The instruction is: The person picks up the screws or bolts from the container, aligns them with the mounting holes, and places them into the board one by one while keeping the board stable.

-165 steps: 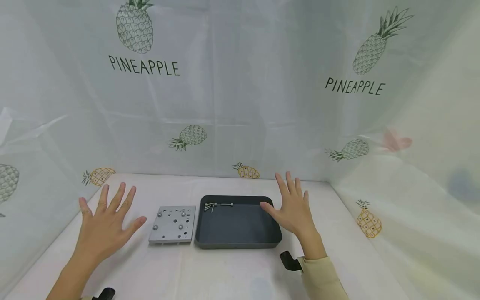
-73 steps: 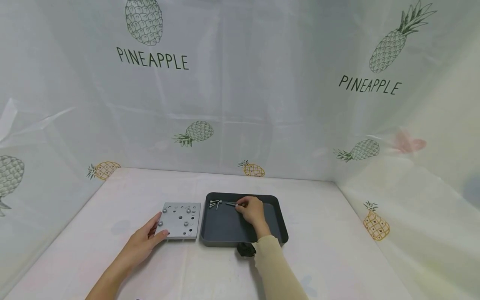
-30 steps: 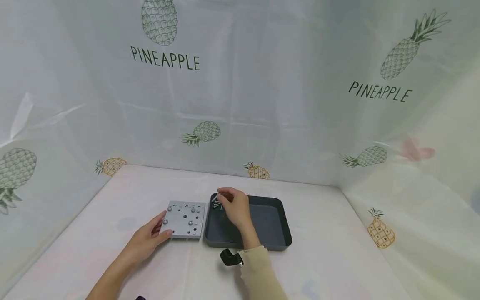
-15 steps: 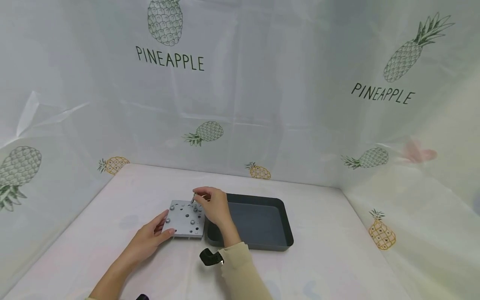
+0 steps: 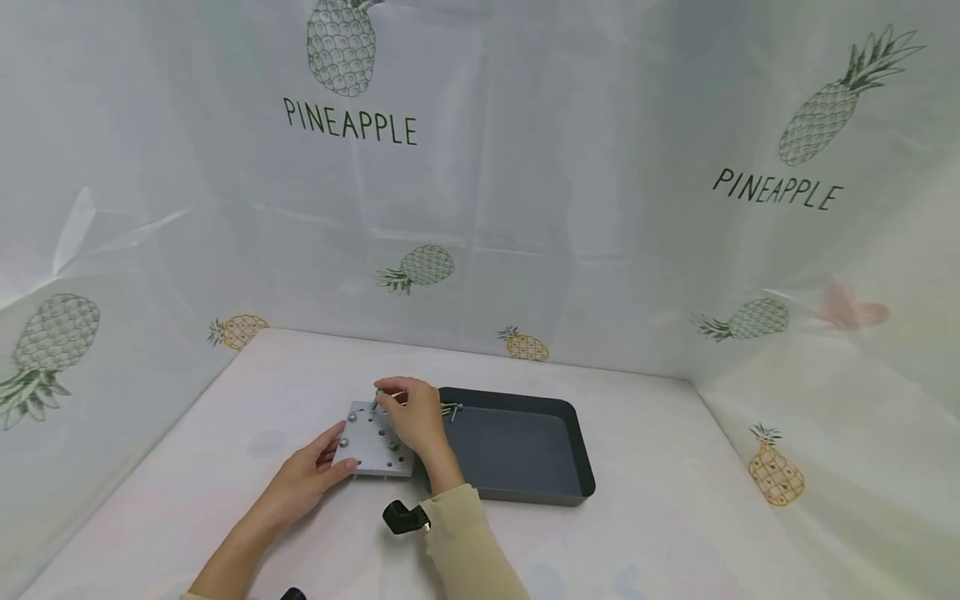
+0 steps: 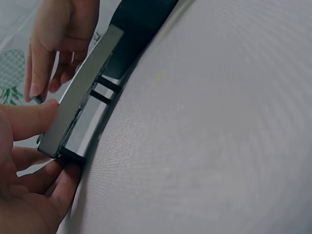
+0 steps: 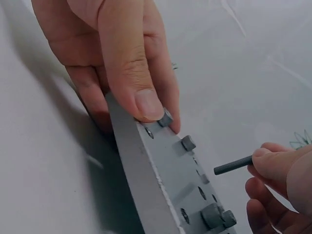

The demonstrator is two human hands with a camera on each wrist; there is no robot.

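Note:
A silver metal plate with drilled holes lies left of the tray in the head view. Several socket-head screws sit in it, and dark shafts stick out underneath. My left hand grips the plate's left edge, thumb on top and fingers below. Between the thumb and fingers of my right hand is another screw, pinched with its shank end pointing at the plate's top face. In the right wrist view a gap shows between that end and the plate.
Right beside the plate stands a dark grey tray, its left part hidden behind my right hand. Several loose screws lie at its far left. A white cloth covers the table, with a pineapple-print curtain behind.
My left hand has come down onto the plate's edge. My right hand took a screw from the tray, carried it left over the plate, then shifted slightly left along the far edge.

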